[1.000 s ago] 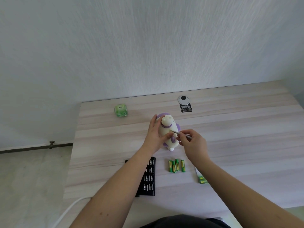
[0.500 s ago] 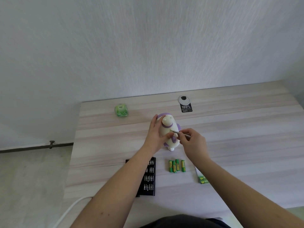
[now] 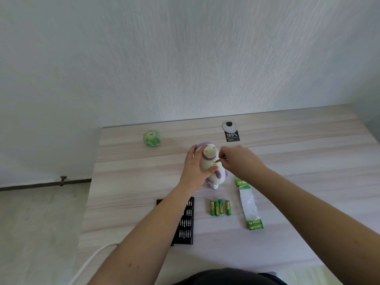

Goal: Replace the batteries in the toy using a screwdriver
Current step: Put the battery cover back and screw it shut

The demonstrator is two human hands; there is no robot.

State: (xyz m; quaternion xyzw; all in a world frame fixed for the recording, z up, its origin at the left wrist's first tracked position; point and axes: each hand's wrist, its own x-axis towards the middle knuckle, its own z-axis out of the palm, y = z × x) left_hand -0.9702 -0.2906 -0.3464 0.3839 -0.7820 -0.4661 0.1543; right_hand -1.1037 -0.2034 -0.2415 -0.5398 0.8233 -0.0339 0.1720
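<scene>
The left hand is gripping the toy while the right hand is pinching the screwdriver against it, seemingly working the cover screw, with four batteries waiting just nearer than the toy.

The toy stands on the table, near its middle. The left hand wraps its left side; the right hand is at its right, holding the screwdriver with the tip against the toy's body. In front of the toy lie four batteries side by side. Left of them sits the bit case, partly under the left forearm; right of them lies the battery packet. Behind the toy, a small cube sits to the left and a cable port with a label to the right, by the wall.
</scene>
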